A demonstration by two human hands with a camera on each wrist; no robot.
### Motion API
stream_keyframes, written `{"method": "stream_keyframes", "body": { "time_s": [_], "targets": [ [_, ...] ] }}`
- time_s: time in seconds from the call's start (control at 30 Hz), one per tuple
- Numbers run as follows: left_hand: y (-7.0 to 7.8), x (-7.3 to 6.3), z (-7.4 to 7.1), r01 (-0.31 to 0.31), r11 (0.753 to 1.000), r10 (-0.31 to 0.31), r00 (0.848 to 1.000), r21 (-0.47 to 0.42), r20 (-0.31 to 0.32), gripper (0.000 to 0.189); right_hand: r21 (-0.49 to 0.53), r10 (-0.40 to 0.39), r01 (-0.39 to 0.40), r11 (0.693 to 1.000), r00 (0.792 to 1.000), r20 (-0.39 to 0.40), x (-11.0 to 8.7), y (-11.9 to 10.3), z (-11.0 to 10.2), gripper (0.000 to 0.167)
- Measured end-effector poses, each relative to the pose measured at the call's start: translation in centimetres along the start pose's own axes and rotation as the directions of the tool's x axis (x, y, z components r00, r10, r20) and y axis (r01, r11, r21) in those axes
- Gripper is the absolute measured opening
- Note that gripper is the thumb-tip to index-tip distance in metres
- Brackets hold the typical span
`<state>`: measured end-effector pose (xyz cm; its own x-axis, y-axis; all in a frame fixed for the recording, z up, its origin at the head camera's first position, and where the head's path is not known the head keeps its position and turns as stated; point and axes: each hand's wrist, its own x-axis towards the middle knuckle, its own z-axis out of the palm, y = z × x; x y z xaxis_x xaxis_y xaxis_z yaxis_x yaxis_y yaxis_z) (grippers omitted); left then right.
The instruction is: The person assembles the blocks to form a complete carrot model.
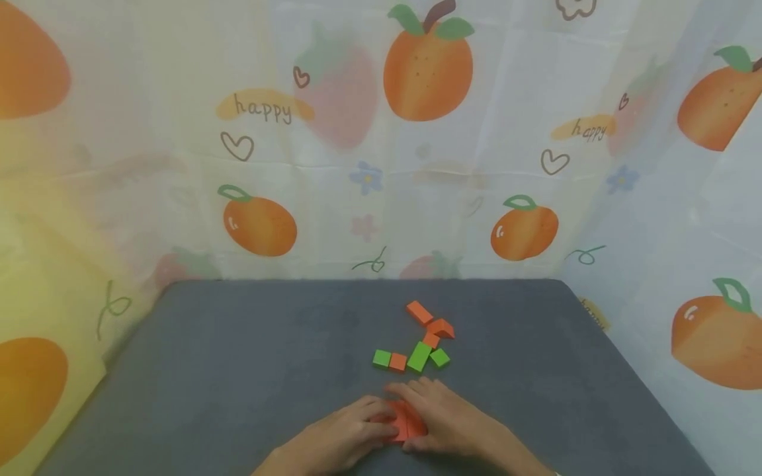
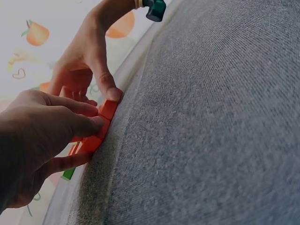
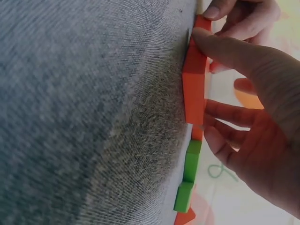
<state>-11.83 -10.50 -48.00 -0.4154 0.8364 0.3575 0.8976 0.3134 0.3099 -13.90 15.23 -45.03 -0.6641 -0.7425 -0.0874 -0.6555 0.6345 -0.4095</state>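
Down at the bottom centre of the head view, the left hand [image 1: 342, 433] and the right hand [image 1: 446, 418] meet around the red blocks [image 1: 403, 423], which sit on the grey table [image 1: 208, 377] with a seam showing between them. The left hand grips them from the left with bent fingers and thumb; the right hand pinches from the other side, thumb near the bottom edge and fingers beyond (the right wrist view shows that thumb pressed on a block).

Just above the hands, a loose cluster limits the room. A green cube [image 1: 382, 359] touches a small orange block [image 1: 397, 362] at its left end; a long green block [image 1: 419, 357] slants beside another green cube [image 1: 440, 358], and farther up lie an orange cube [image 1: 431, 340], an orange arch [image 1: 441, 328] and a long orange block [image 1: 419, 313].

Table surface stretches widely left and right; its far edge runs along the fruit-print curtain [image 1: 428, 198].
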Motion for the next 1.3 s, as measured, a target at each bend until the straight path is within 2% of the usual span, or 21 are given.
{"method": "stream_keyframes", "body": {
  "time_s": [0.17,0.3,0.7,0.87,0.97,1.03,1.13,1.3],
  "targets": [
    [-0.2,-0.2,-0.3,-0.006,1.000,0.006,1.000,-0.017,0.007,0.028,-0.049,-0.046,0.045,0.998,0.999,-0.028,0.1,-0.1,0.3,0.078],
    [-0.3,-0.1,-0.2,-0.003,1.000,0.003,1.000,0.013,0.023,0.025,-0.079,-0.060,0.057,0.995,0.998,-0.034,0.2,-0.1,0.4,0.078],
    [-0.4,0.3,-0.2,0.031,0.999,-0.032,0.999,0.032,0.042,0.024,-0.079,-0.090,0.086,0.993,0.995,-0.036,0.1,0.1,0.0,0.073],
    [-0.4,0.0,-0.4,0.011,0.999,-0.012,1.000,0.048,0.016,0.023,-0.052,-0.063,0.063,0.997,0.998,-0.007,0.4,0.4,-0.5,0.071],
    [-0.4,-0.3,-0.5,-0.007,0.999,0.008,1.000,0.039,-0.016,0.023,-0.055,-0.051,0.049,0.997,0.998,-0.041,1.0,0.7,-1.4,0.065],
    [-0.5,-0.4,-0.5,-0.018,0.999,0.019,1.000,0.040,-0.021,0.023,-0.093,-0.061,0.053,0.994,0.994,-0.090,1.7,0.9,-2.1,0.056],
    [-0.6,-0.5,-0.4,-0.018,0.999,0.018,1.000,0.036,-0.006,0.023,-0.203,-0.098,0.064,0.977,0.982,-0.164,3.1,1.6,-3.0,0.041],
    [-0.7,-0.6,-0.2,-0.013,0.999,0.013,1.000,0.040,0.010,0.022,-0.301,-0.112,0.054,0.952,0.978,-0.177,5.4,2.3,-3.1,0.032]
  ]
}}
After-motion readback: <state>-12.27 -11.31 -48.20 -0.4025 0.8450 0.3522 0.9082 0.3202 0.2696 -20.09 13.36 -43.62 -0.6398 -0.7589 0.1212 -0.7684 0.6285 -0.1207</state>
